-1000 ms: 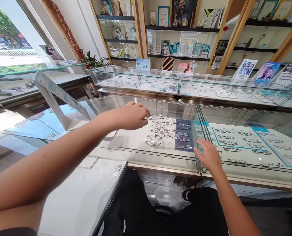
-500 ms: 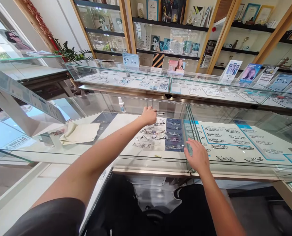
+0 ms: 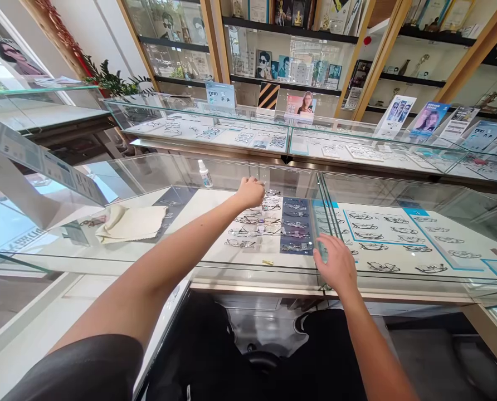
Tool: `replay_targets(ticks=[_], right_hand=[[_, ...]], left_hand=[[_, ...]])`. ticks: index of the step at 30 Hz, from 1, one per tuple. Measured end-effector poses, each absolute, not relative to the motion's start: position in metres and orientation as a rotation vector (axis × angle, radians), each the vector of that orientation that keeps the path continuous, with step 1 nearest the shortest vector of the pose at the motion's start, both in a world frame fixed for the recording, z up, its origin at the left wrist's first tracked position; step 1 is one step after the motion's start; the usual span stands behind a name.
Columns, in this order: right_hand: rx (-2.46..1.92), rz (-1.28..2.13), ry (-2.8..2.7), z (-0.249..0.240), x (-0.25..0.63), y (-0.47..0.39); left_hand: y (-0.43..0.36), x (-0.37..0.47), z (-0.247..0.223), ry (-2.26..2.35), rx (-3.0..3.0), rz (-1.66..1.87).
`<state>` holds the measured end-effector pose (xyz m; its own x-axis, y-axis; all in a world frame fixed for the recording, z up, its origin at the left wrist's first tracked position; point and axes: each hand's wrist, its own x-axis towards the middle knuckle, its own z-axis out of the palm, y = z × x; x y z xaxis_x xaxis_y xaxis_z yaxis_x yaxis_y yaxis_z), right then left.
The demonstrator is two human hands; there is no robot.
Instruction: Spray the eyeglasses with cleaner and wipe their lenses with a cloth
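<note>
My left hand [image 3: 251,192] reaches out over the far part of the glass display case [image 3: 215,278]. Its fingers are curled in, and whatever they may grip is hidden by the hand. Beneath and beside it lie rows of eyeglasses [image 3: 254,225] on white and dark panels. My right hand [image 3: 336,260] rests at the seam between two glass cases, thumb apart from the fingers and nothing in it. To its right, more eyeglasses [image 3: 384,267] lie in the neighbouring case.
A white spray bottle [image 3: 205,174] stands on the glass left of my left hand. A folded cream cloth [image 3: 134,224] lies further left, by a tilted display board [image 3: 43,159]. Across the aisle runs another glass case [image 3: 232,114] with upright cards, before wall shelves [image 3: 290,33].
The view has tipped slightly downward. A pale piece showing beside my left fingers earlier is no longer seen there. My right hand stays at the seam.
</note>
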<state>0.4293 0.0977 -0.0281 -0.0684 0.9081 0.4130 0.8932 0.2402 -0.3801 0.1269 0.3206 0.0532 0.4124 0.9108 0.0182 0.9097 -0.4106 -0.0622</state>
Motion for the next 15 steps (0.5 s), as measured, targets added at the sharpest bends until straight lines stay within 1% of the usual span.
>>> replay_targets(ticks=[5, 9, 12, 15], right_hand=[[-1.638, 0.020, -1.946, -0.027, 0.429, 0.098], [-1.632, 0.003, -1.956, -0.029, 0.430, 0.098], [-1.617, -0.023, -1.964, -0.032, 0.433, 0.098], [-1.621, -0.049, -1.987, -0.036, 0.436, 0.098]], left_hand=[[0.317, 0.126, 0.059, -1.649, -2.582, -0.105], [0.284, 0.118, 0.071, -1.590, -2.549, -0.298], [0.244, 0.093, 0.082, -1.522, -2.508, -0.450], [0.208, 0.045, 0.087, -1.602, -2.419, -0.430]])
